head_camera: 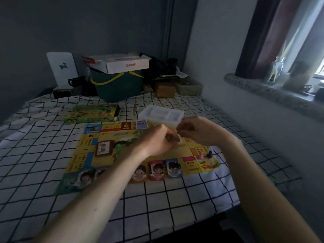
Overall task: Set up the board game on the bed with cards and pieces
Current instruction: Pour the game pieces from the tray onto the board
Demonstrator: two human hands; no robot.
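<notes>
A small pale card is pinched between the curled fingers of the left hand and those of the right hand, held just above the middle of the game board. The board is spread on the checked bed, with a pink pawn and a purple pawn at its near right corner and a white tray beyond.

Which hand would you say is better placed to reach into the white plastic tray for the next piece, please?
Probably the right hand: it hovers just at the near edge of the white plastic tray. The left hand sits further back over the game board, and both seem to pinch a small card between them.
</notes>
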